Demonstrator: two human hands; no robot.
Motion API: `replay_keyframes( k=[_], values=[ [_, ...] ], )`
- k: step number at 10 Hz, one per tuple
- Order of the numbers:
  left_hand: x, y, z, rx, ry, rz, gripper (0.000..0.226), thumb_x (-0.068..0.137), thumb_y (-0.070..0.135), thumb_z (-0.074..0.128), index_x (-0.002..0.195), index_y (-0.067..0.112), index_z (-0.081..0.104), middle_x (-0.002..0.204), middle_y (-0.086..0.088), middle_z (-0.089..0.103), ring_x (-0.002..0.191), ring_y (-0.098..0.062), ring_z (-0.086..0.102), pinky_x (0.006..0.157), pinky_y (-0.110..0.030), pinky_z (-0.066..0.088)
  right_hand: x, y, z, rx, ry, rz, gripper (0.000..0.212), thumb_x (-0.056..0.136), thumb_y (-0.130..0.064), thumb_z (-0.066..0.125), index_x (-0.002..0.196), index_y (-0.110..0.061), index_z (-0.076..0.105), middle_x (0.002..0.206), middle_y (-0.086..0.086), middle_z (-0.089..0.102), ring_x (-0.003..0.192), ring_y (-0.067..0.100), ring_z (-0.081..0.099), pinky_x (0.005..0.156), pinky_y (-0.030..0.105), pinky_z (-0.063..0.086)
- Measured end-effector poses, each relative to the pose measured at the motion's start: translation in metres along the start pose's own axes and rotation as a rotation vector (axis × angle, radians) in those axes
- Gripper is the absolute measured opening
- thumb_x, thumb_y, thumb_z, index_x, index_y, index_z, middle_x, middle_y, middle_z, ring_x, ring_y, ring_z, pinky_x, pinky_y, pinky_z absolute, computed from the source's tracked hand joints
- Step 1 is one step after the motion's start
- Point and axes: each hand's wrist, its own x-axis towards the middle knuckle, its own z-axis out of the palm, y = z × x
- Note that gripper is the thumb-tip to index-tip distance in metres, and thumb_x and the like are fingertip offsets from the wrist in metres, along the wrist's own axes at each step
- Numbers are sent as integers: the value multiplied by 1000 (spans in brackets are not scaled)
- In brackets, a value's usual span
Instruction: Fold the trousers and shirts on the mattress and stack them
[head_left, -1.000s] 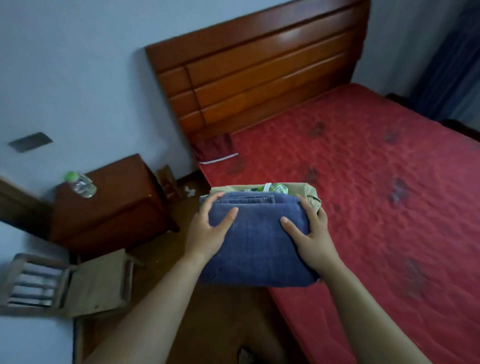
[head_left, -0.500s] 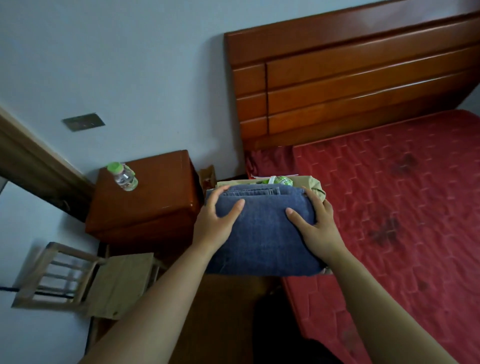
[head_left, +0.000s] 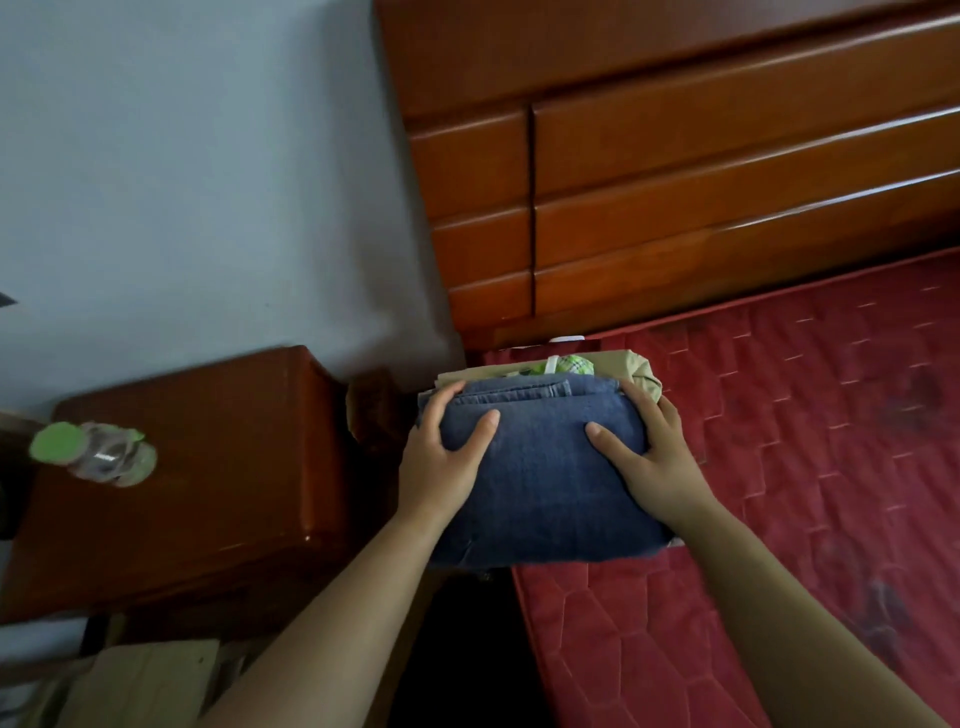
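I carry a stack of folded clothes in both hands, over the left edge of the red mattress (head_left: 779, 467) near its head corner. Folded blue jeans (head_left: 545, 493) lie on top. Under them a beige garment (head_left: 641, 366) and a green checked shirt (head_left: 569, 365) show at the far edge. My left hand (head_left: 441, 462) grips the stack's left side, thumb on the denim. My right hand (head_left: 649, 457) grips the right side the same way. The underside of the stack is hidden.
A wooden headboard (head_left: 701, 156) stands behind the mattress. A brown bedside cabinet (head_left: 208, 467) sits to the left with a green-capped plastic bottle (head_left: 93, 454) on it. A wooden chair (head_left: 130, 680) is at the lower left. Dark floor lies between cabinet and bed.
The view has swung left and closer to the headboard and cabinet. The stack stays held in both hands and is now nearer the mattress's head corner.
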Motion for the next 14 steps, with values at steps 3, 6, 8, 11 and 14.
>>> replay_keyframes(
  k=[3, 6, 8, 11, 14],
  values=[
    [164, -48, 86, -10, 10, -33, 48, 71, 72, 54, 116, 62, 40, 123, 25, 46, 116, -2, 46, 92, -23, 40, 183, 84, 11, 4, -29, 52, 71, 59, -83, 56, 124, -68, 31, 130, -30, 26, 116, -9, 35, 84, 11, 30],
    [241, -147, 172, -10, -51, -168, 56, 75, 58, 65, 125, 54, 40, 135, 13, 46, 123, -6, 45, 99, -26, 40, 273, 208, 51, -101, -31, 159, 70, 63, -78, 57, 126, -58, 35, 136, -18, 32, 120, 1, 36, 92, 16, 31],
    [261, -153, 173, 23, -81, -167, 56, 75, 58, 65, 124, 53, 41, 133, 8, 48, 119, -10, 48, 99, -37, 45, 282, 210, 55, -162, -9, 191, 69, 69, -73, 56, 130, -54, 32, 142, -9, 33, 126, 11, 38, 98, 28, 34],
    [268, -146, 171, 322, -164, -250, 64, 80, 66, 50, 137, 50, 26, 141, -9, 33, 124, -30, 41, 91, -32, 35, 281, 195, 55, -319, -8, 254, 73, 74, -69, 53, 138, -53, 21, 148, -2, 27, 131, 25, 37, 103, 44, 38],
    [179, -39, 80, 909, -169, 275, 77, 76, 79, 21, 144, 44, 12, 155, -5, 17, 143, -31, 9, 104, -68, 15, 169, 64, 35, -686, 36, -145, 68, 87, -63, 40, 144, -28, 29, 154, 4, 22, 141, 28, 18, 109, 50, 29]
  ],
)
